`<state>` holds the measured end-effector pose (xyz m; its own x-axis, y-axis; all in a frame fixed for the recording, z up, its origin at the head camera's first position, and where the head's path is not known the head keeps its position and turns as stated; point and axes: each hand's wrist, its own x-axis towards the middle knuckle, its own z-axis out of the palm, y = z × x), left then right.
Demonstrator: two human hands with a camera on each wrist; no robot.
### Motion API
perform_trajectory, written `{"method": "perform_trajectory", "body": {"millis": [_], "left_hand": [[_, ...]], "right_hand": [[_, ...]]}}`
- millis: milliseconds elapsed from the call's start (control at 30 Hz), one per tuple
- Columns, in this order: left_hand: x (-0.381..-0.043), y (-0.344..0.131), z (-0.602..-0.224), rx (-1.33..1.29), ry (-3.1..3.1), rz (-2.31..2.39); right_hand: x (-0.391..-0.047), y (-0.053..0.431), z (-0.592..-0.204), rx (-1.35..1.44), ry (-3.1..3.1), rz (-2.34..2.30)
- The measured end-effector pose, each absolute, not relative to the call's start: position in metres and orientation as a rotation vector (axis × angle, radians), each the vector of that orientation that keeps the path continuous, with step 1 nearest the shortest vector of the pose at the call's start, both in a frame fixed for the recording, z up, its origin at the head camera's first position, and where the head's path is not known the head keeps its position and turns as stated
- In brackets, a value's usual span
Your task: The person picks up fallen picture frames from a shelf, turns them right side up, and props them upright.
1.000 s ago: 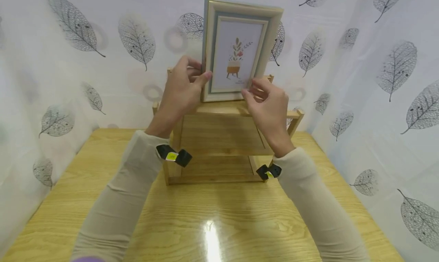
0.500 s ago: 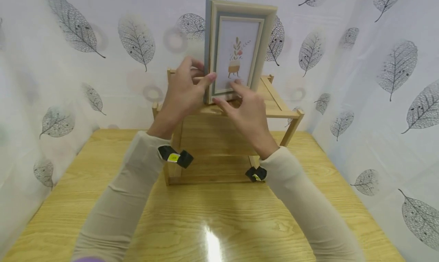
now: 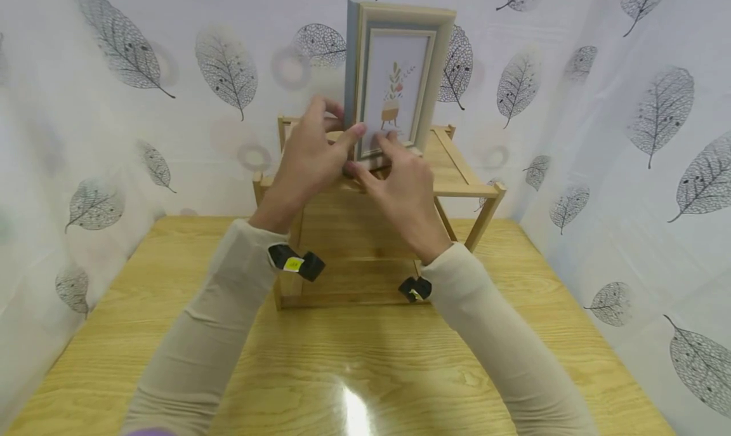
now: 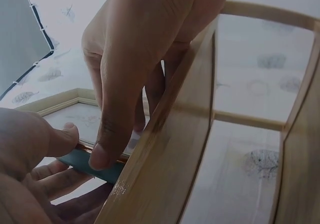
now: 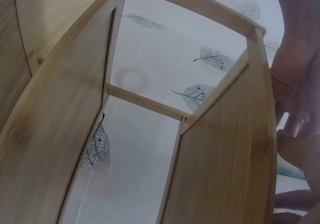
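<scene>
A picture frame [image 3: 400,74] with a cream and blue-grey border holds a print of a potted plant. It stands upright, turned slightly, on the top of a wooden two-tier rack [image 3: 457,188]. My left hand [image 3: 313,150] grips its left side, thumb at the front edge, fingers behind. At the lower left corner is my right hand [image 3: 407,185], its thumb at the corner and its fingers against the front. In the left wrist view, my right thumb touches the blue-green edge [image 4: 85,164] of the frame. The right wrist view shows only part of my right hand [image 5: 300,93].
The rack stands on a wood-grain table [image 3: 320,366]. Its side posts [image 3: 488,217] rise at an angle. A pale curtain [image 3: 571,99] with printed leaves surrounds the table at the back and sides. Both wrists carry small black cameras [image 3: 297,263].
My right hand has moved left from the frame's lower right to its lower left corner. The frame has turned, showing more of its left side. My left hand has shifted slightly right with it.
</scene>
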<state>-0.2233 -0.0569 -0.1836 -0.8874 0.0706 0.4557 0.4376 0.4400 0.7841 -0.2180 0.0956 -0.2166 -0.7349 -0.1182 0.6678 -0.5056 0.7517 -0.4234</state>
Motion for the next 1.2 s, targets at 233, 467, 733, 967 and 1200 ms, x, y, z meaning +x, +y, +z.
{"method": "perform_trajectory", "body": {"millis": [233, 467, 733, 967, 1200], "left_hand": [[-0.225, -0.054, -0.185, -0.478, -2.378, -1.456], [-0.226, -0.052, -0.185, -0.564, -2.344, -1.511], [-0.226, -0.050, -0.186, -0.629, -2.317, -1.506], [-0.227, -0.047, -0.186, -0.635, -2.319, -1.492], [-0.226, -0.045, -0.185, -0.666, -2.292, -1.516]], "right_hand": [[-0.220, 0.095, -0.217, 0.470, -2.291, 0.809], [-0.221, 0.095, -0.217, 0.470, -2.297, 0.793], [-0.221, 0.099, -0.218, 0.512, -2.272, 0.813], [-0.222, 0.105, -0.217, 0.581, -2.259, 0.851], [-0.220, 0.107, -0.215, 0.610, -2.269, 0.897]]}}
